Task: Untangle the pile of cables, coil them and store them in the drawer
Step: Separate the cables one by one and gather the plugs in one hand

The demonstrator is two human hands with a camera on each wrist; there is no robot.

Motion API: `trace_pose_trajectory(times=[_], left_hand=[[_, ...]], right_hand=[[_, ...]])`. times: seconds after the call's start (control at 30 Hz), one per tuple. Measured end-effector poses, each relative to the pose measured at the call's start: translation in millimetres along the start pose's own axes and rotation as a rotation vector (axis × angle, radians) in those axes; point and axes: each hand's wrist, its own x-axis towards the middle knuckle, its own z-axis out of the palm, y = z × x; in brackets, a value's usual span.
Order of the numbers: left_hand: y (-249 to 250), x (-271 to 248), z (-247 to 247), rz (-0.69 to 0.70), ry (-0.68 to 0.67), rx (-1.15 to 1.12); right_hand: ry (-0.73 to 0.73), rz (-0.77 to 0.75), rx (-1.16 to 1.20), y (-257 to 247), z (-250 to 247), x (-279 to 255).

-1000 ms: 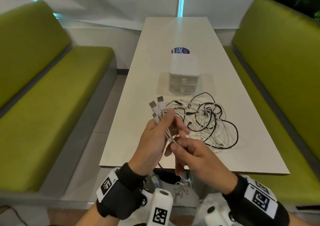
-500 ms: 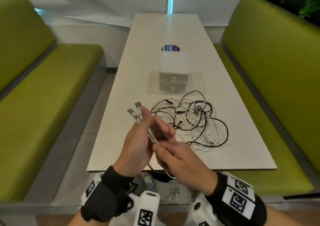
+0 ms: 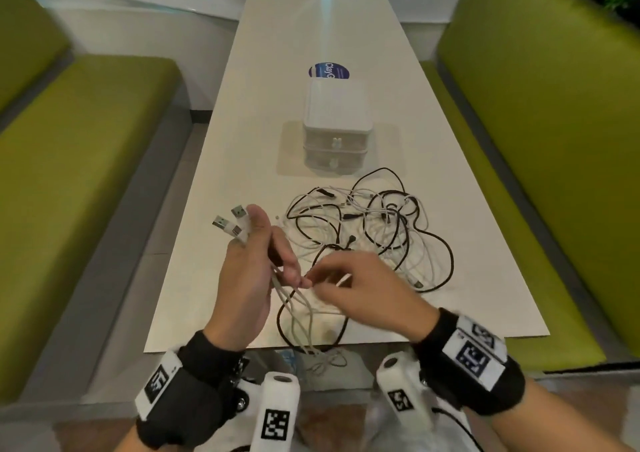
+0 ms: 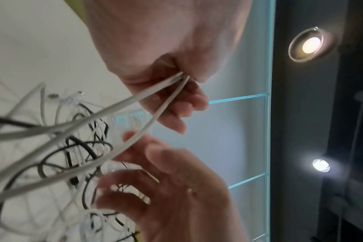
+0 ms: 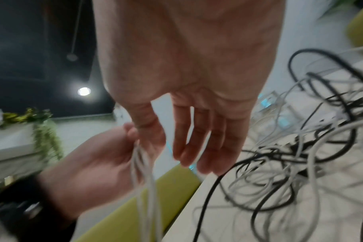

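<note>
Cables (image 3: 374, 230) mostly lay tangled, black and white together, in a pile on the table (image 3: 242, 146) just in front of the small drawer unit (image 3: 335, 133), both its drawers closed. The left hand (image 3: 249, 278) gripped a few white cables with their plugs (image 3: 230, 224) poking up past the thumb; the right hand (image 3: 360, 289), fingers loose and nearly straight, held nothing that I could make out. Early days, by my reckoning: nothing coiled, nothing stored, most untangling left.

even indoor light, ceiling spotlights (image 4: 310, 44) flaring in both wrist views, right hand (image 3: 360, 285) motion-smeared, soft shadow beside drawer box (image 3: 337, 129), wide-angle bending at edges
</note>
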Motion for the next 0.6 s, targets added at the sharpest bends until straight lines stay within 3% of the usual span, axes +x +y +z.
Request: trace_pose_trajectory(times=[0.07, 0.13, 0.2, 0.33, 0.43, 0.5, 0.6], left_hand=[[-3.5, 8.6, -2.6, 0.006, 0.021, 0.05], [-7.6, 14.9, -1.7, -0.018, 0.012, 0.08], [-12.4, 20.7, 1.6, -0.038, -0.019, 0.108], [-21.6, 35.8, 10.4, -0.061, -0.085, 0.178], [-25.0, 45.6, 14.6, -0.067, -0.09, 0.176], [-25.9, 49.4, 16.3, -0.059, -0.071, 0.173], [-24.4, 49.6, 18.2, -0.031, -0.021, 0.181]], right_hand=[[0.158, 0.101, -0.075, 10.0, -15.6, 13.3], [0.238, 0.269, -0.304, 23.5, -22.8, 30.3], [0.146, 0.411, -0.483, 35.5, -21.5, 46.4], [0.025, 0.505, -0.456, 53.7, -15.0, 65.9], [0.122, 0.44, -0.437, 51.3, -16.2, 66.4], [0.245, 0.311, -0.406, 45.8, -18.1, 62.0], [0.399, 0.049, -0.156, 26.2, -19.0, 47.3]])
